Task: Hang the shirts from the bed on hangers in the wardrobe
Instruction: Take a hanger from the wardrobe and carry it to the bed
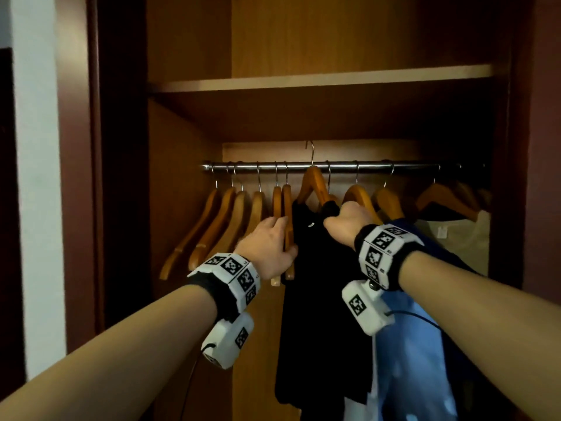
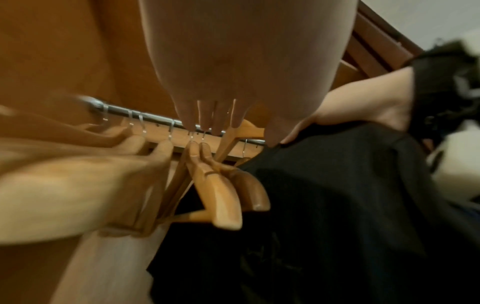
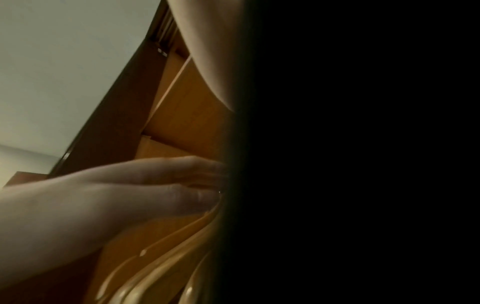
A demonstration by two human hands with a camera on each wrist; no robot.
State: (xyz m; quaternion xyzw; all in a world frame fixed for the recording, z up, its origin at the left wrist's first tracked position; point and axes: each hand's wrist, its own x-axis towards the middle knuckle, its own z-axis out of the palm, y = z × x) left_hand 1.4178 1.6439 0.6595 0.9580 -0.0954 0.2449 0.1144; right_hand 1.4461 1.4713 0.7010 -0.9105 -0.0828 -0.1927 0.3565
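The right hand (image 1: 349, 220) grips the black shirt (image 1: 321, 299) on its raised wooden hanger (image 1: 314, 183), hook above the metal rail (image 1: 334, 166), while the flat-fingered left hand (image 1: 270, 244) holds empty wooden hangers (image 1: 230, 220) aside, apparently clearing a gap.

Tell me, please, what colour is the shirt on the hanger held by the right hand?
Black shirt, clearest in the head view.
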